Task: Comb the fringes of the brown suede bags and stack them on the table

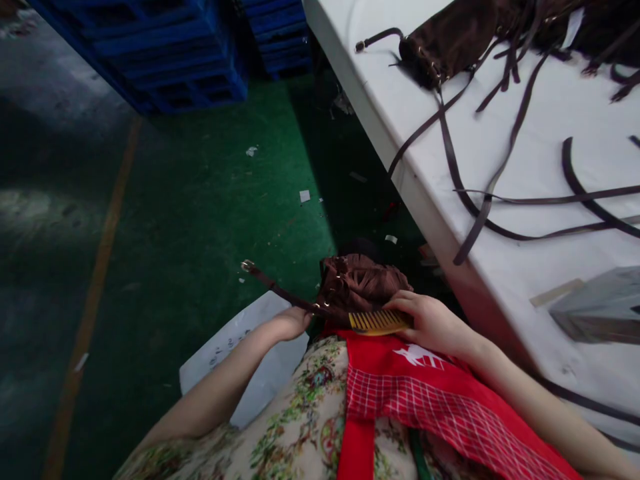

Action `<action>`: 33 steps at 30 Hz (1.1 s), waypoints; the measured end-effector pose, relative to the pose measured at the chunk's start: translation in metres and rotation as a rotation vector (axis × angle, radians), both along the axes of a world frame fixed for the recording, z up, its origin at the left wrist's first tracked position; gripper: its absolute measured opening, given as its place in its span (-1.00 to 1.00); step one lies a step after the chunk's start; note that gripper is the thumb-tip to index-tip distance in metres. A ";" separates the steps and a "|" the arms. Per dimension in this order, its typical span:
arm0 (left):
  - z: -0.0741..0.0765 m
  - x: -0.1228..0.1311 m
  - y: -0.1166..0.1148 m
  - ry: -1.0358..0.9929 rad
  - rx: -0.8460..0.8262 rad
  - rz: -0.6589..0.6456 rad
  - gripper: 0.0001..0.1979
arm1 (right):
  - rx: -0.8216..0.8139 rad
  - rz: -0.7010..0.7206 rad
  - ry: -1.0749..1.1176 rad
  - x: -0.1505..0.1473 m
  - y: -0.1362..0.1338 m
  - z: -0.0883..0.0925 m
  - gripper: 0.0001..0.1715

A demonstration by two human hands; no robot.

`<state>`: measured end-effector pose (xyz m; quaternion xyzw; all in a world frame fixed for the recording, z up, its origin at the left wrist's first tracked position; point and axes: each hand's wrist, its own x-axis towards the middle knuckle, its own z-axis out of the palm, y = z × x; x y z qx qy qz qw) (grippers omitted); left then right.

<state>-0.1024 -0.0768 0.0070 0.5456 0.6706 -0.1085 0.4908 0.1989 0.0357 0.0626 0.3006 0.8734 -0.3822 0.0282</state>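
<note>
A brown fringed bag (367, 283) rests against my lap, with fringe strands hanging from it. My left hand (293, 324) is closed on its left edge, where a buckled strap (277, 287) sticks out toward the upper left. The fingertips there are partly hidden behind the strap. In the grip of my right hand (433, 321) is a yellow comb (376, 324), its teeth pointing away from me along the near edge of the bag. The fingers of that hand also lie close to the fringe; I cannot tell whether they touch it.
At my right stands a white table (545, 153) bearing more brown bags (455, 37), loose dark straps (515, 133) and a clear box (600, 303). Blue pallets (165, 60) are stacked ahead on the green floor (210, 193). A white sack (260, 373) lies by my left arm.
</note>
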 end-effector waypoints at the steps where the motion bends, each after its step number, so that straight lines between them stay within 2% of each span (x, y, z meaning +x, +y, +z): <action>1: 0.012 0.000 -0.010 0.010 -0.105 -0.117 -0.79 | -0.004 -0.025 0.014 0.002 -0.002 -0.003 -0.58; 3: 0.045 -0.005 -0.019 -0.076 -0.251 -0.249 -0.83 | -0.004 -0.064 0.029 0.003 -0.007 -0.006 -0.58; 5: 0.079 -0.017 -0.009 -0.378 -0.298 -0.235 -0.74 | 0.005 -0.070 0.031 0.002 -0.010 -0.008 -0.57; 6: 0.091 -0.024 0.002 -0.418 -0.183 -0.126 -0.63 | 0.008 -0.062 0.032 0.000 -0.011 -0.008 -0.57; 7: 0.098 -0.031 0.017 -0.352 0.011 0.015 -0.54 | 0.007 -0.049 0.037 -0.002 -0.012 -0.008 -0.55; 8: 0.099 -0.036 0.034 -0.229 0.211 0.159 -0.48 | 0.000 -0.031 0.047 -0.004 -0.014 -0.008 -0.54; 9: 0.093 -0.039 0.051 -0.114 0.346 0.283 -0.43 | -0.012 -0.010 0.063 -0.007 -0.015 -0.009 -0.54; 10: 0.082 -0.040 0.068 -0.052 0.335 0.364 -0.37 | -0.027 0.011 0.088 -0.011 -0.016 -0.010 -0.53; 11: 0.067 -0.037 0.082 -0.068 0.185 0.415 -0.31 | -0.046 0.031 0.120 -0.014 -0.016 -0.012 -0.52; 13: 0.031 -0.023 0.101 -0.268 -0.139 0.476 -0.23 | -0.103 0.068 0.202 -0.022 -0.017 -0.017 -0.51; 15: -0.001 -0.002 0.106 -0.513 -0.277 0.529 -0.34 | -0.186 0.090 0.283 -0.029 -0.016 -0.024 -0.55; 17: -0.018 0.019 0.104 -0.734 -0.241 0.547 -0.50 | -0.274 0.089 0.334 -0.035 -0.016 -0.028 -0.64; 18: -0.022 0.027 0.103 -0.809 -0.158 0.547 -0.54 | -0.314 0.080 0.349 -0.036 -0.016 -0.029 -0.68; 20: -0.019 0.033 0.105 -0.877 0.046 0.518 -0.54 | -0.382 0.067 0.374 -0.036 -0.015 -0.027 -0.71; 23: 0.002 0.020 0.122 -0.846 0.222 0.427 -0.60 | -0.411 0.049 0.414 -0.027 -0.010 -0.011 -0.71; 26: 0.038 -0.003 0.145 -0.798 0.286 0.307 -0.68 | -0.337 -0.104 0.498 -0.014 0.006 0.013 -0.73; 28: 0.066 -0.015 0.156 -0.746 0.269 0.185 -0.74 | -0.230 -0.257 0.582 -0.008 0.024 0.026 -0.72; 30: 0.088 -0.019 0.159 -0.678 0.197 0.050 -0.80 | -0.136 -0.381 0.640 -0.005 0.043 0.030 -0.66; 31: 0.096 -0.018 0.159 -0.655 0.151 -0.010 -0.82 | -0.128 -0.419 0.650 -0.005 0.051 0.029 -0.62; 33: 0.103 -0.010 0.156 -0.644 0.073 -0.110 -0.84 | -0.214 -0.455 0.644 -0.009 0.063 0.021 -0.54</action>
